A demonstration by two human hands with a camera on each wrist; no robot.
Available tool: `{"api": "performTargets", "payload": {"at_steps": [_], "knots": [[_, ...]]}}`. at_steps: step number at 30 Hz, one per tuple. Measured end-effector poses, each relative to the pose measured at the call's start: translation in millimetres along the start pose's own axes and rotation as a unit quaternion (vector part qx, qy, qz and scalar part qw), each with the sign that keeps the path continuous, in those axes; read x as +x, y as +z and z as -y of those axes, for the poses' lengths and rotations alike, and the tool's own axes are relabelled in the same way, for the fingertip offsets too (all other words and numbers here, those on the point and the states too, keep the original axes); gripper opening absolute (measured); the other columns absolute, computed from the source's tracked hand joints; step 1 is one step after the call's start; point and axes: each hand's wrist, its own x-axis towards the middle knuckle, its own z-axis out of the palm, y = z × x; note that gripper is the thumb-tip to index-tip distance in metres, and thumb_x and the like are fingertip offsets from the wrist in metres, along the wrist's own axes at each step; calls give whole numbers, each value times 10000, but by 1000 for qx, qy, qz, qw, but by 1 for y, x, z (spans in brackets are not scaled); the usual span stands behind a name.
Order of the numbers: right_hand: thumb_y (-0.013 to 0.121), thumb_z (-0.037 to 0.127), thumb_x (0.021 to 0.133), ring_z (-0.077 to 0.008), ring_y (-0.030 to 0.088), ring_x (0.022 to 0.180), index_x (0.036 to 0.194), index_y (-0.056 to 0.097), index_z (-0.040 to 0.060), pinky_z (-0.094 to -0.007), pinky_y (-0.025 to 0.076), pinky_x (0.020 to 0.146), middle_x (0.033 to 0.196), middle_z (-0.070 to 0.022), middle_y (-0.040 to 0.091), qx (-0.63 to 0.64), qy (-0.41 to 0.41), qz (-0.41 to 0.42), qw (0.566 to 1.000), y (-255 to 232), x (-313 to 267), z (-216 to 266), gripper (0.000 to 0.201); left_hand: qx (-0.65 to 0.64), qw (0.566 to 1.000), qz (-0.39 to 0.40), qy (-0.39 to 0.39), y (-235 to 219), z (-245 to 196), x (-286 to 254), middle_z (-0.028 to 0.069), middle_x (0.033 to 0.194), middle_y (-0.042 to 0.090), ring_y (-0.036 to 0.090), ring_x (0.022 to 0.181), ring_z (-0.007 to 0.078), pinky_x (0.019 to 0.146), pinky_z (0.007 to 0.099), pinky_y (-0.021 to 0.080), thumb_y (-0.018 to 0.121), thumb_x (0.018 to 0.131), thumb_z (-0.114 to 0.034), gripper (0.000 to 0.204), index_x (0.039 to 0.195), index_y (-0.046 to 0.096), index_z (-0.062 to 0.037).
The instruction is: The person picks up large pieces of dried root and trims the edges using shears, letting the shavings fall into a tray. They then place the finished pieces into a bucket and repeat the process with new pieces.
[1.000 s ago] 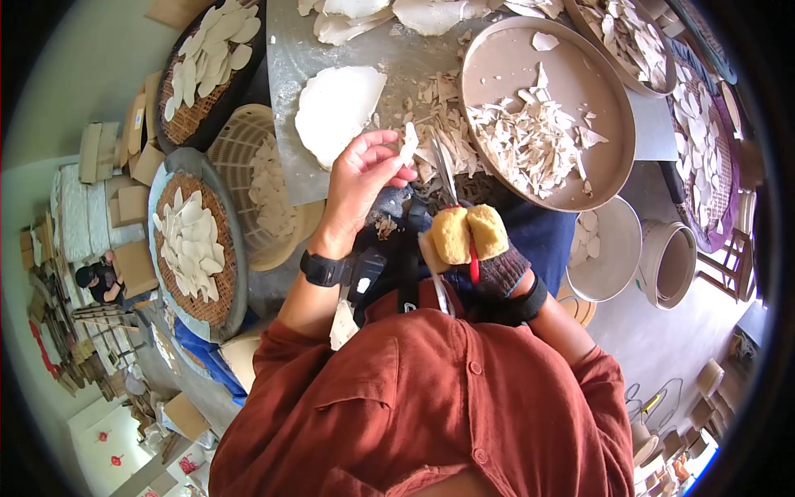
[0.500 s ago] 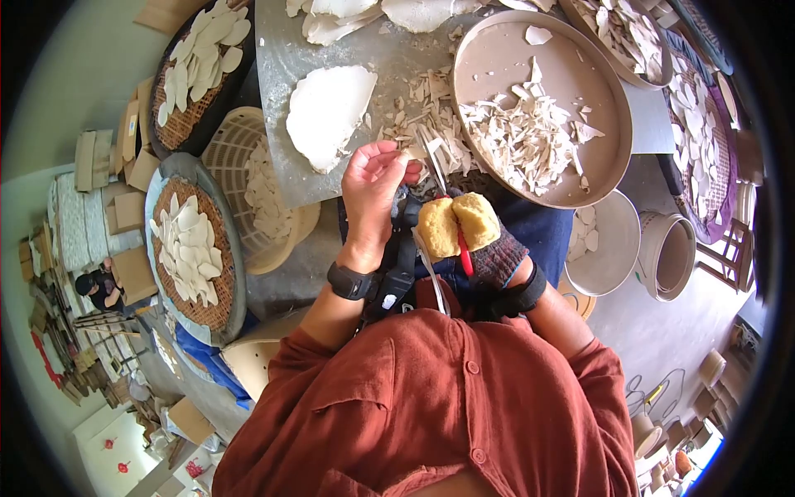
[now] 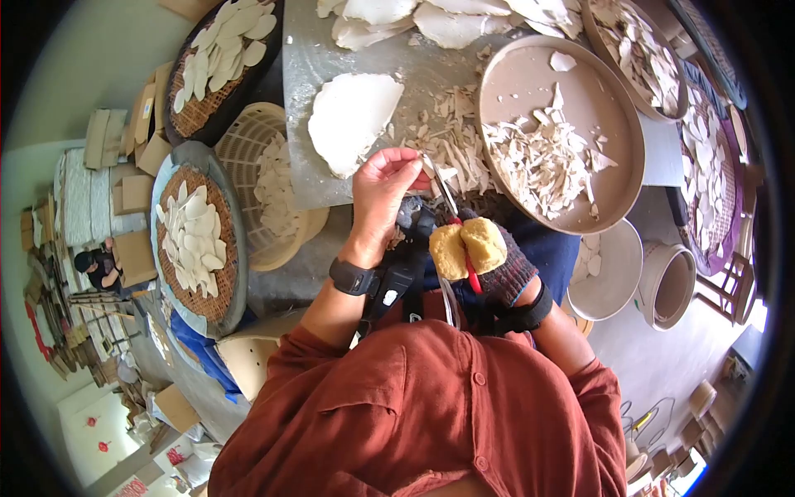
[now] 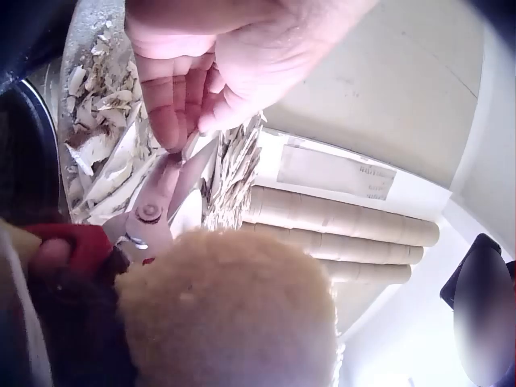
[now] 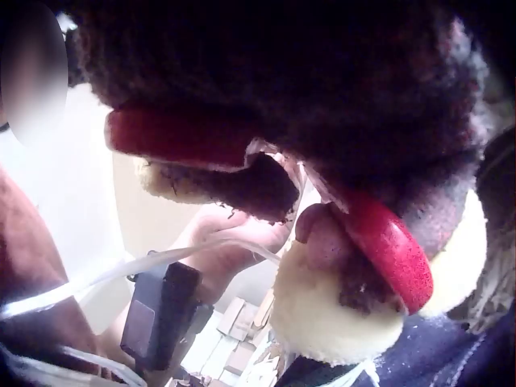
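Observation:
My bare left hand pinches a small pale flake between thumb and fingertips, right at the scissor blades. My right hand, in a dark knitted glove, grips scissors with red handles. Two yellow foam pads are wrapped about that hand's fingers and hide most of the grip in the head view. In the left wrist view the blades meet at a round pivot, just below the left fingertips. Thin trimmed strips lie on the metal tabletop beyond the blades.
A round tray of cut slivers stands right of the scissors. One large white slab lies left of it. Woven trays and a plastic basket hold pale pieces at the left. A white bucket stands below the round tray.
From one second ago, the left hand has turned and brought the flake down to the scissor blades. The blades were wider apart half a second ago. The head view has shifted slightly.

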Motion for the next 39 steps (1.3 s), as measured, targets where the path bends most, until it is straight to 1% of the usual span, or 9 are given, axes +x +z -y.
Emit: {"api": "performTargets", "payload": {"at_steps": [12, 15, 19, 24, 29, 34, 37, 38, 39], "knots": [[655, 150, 712, -277, 622, 802, 928, 598, 49, -346, 504, 713, 857, -113, 635, -253, -125, 8, 959, 5, 10, 3, 246, 124, 966, -173, 146, -134, -62, 8, 100, 830, 638, 617, 699, 161, 660, 262, 514, 646, 784, -33, 190, 968, 602, -12], [630, 106, 749, -224, 613, 785, 945, 579, 24, -304, 494, 719, 840, -97, 620, -227, -121, 4, 966, 2, 13, 17, 219, 511, 702, -389, 308, -198, -75, 19, 148, 1017, 595, 587, 855, 205, 687, 284, 502, 691, 741, -79, 346, 1063, 576, -25], [620, 69, 769, -154, 573, 784, 981, 545, 21, -283, 477, 744, 843, -64, 590, 91, 35, 0, 995, 20, 15, 11, 229, 406, 880, -214, 123, -173, -54, 39, 102, 1025, 574, 562, 832, 164, 710, 293, 478, 721, 740, -153, 486, 1161, 523, -14], [668, 214, 705, -352, 604, 837, 1017, 552, 55, -369, 486, 726, 882, -166, 618, -53, -35, -21, 998, 20, 10, 32, 368, 590, 743, -280, 147, -124, -17, 83, 114, 947, 611, 602, 766, 153, 651, 264, 499, 739, 730, -250, 557, 1142, 523, 56], [664, 140, 757, -231, 628, 836, 1016, 565, 58, -321, 496, 750, 920, -108, 634, 309, 77, -33, 947, 15, 0, 10, 289, 71, 996, -43, -38, -121, -46, 79, 66, 910, 642, 636, 757, 138, 663, 236, 524, 646, 807, -123, 293, 1059, 560, 0], [559, 122, 853, -222, 627, 916, 1037, 568, -6, -335, 498, 834, 987, -117, 635, 428, -17, 19, 903, 11, 3, -12, 224, -60, 996, -42, 49, -55, -64, 25, 83, 985, 617, 617, 872, 155, 718, 278, 527, 562, 847, -53, 261, 1097, 508, -3], [496, 131, 908, -252, 621, 948, 1044, 562, -32, -365, 500, 850, 1027, -143, 627, 636, -59, 35, 769, 20, 16, -18, 222, -109, 991, -42, 60, -41, -44, 15, 102, 1035, 594, 616, 910, 175, 732, 292, 530, 564, 840, -20, 287, 1114, 477, -19], [499, 135, 908, -246, 622, 943, 1043, 563, -31, -361, 502, 843, 1029, -142, 627, 412, -46, -47, 909, 27, 17, -32, 223, -99, 991, -50, 77, -32, -39, 11, 104, 1047, 588, 615, 911, 178, 732, 296, 530, 564, 839, -13, 308, 1130, 462, -25], [504, 138, 906, -240, 626, 931, 1037, 568, -28, -355, 505, 830, 1022, -138, 631, 516, -53, -27, 855, 28, 18, -28, 220, -88, 990, -61, 94, -21, -35, 5, 106, 1060, 583, 614, 912, 181, 733, 299, 530, 564, 838, -6, 330, 1145, 446, -31]]}}
